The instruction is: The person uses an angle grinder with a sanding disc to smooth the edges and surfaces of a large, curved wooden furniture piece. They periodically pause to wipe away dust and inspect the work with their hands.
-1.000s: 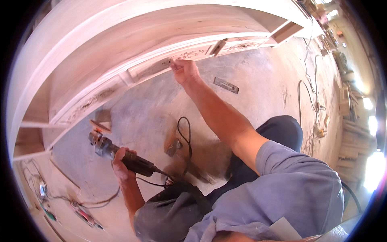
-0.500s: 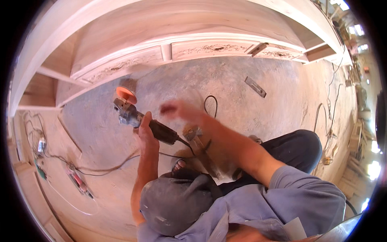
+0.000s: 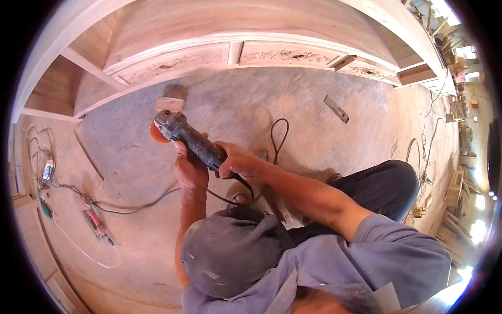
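Observation:
An angle grinder (image 3: 196, 145) with an orange disc (image 3: 158, 132) is held in both hands above the floor. My left hand (image 3: 191, 170) grips the front half of its body from below, thumb up along the side. Around the rear end, beside the cord, the fingers of my right hand (image 3: 238, 159) are wrapped. The disc sits at the tool's far left end, its face partly hidden by the metal head. Just beyond the head, a small pale wood block (image 3: 169, 103) lies on the floor.
A long pale wooden cabinet (image 3: 183, 44) with carved drawer fronts spans the far side. A flat bar-shaped tool (image 3: 335, 109) lies right of centre. On the left are a red power tool (image 3: 95, 219), a green tool (image 3: 45, 206) and tangled cables (image 3: 47, 157). The grinder's cord loops (image 3: 280, 133) nearby.
My right hand, blurred and apart before, has come onto the grinder's rear end. The grinder has been turned over, its disc moving from the far side of the head to the left.

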The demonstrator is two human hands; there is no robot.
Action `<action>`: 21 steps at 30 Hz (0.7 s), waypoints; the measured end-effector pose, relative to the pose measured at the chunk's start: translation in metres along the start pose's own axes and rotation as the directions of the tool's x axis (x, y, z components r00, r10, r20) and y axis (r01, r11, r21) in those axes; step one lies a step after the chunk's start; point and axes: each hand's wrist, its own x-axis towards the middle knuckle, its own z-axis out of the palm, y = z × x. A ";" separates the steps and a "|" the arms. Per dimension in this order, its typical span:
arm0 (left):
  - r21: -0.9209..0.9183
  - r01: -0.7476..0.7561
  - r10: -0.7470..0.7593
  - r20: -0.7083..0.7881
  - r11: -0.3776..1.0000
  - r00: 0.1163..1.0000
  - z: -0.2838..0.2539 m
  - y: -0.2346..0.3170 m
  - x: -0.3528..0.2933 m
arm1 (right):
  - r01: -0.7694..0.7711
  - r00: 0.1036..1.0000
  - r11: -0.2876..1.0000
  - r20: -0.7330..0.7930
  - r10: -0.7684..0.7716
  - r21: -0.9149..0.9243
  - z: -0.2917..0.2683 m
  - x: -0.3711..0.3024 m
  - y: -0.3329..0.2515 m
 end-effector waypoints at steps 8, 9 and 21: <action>-0.039 0.186 -0.185 0.046 0.982 0.982 -0.039 0.001 -0.001 | -0.163 0.956 0.881 0.291 0.030 0.444 0.013 0.010 0.029; -0.016 0.189 -0.188 0.038 0.982 0.981 -0.043 0.001 0.001 | -0.121 0.968 0.925 0.251 0.029 0.359 0.012 0.014 0.031; 0.789 0.076 0.538 -0.483 0.610 0.691 -0.101 0.001 0.057 | 0.225 0.598 0.437 -0.231 -0.768 -0.871 -0.097 0.003 -0.083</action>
